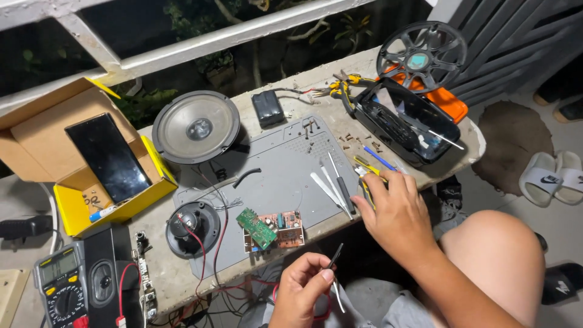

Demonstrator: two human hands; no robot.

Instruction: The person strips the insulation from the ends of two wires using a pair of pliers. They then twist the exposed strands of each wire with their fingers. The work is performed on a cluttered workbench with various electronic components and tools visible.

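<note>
Grey mat (276, 173) on pale, speckled desk (164, 276). Green board (255, 228) beside orange-brown board (289, 228). Yellow box (76, 209) with brown cardboard flaps. Black phone (108, 157). Silver-grey speaker cone (196, 126), black rim. Orange tray (450, 100). Red and black wires (206, 264). Yellow-handled pliers (368, 179). White sandals (551, 177).

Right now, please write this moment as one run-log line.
left hand: holds tweezers | right hand: on yellow-handled tool | circuit boards: on grey mat

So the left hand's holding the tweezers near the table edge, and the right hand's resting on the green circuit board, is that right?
Not quite. In the head view the left hand does hold the tweezers, but the right hand rests on yellow-handled tools at the grey mat's edge; the green circuit board lies untouched.
</note>
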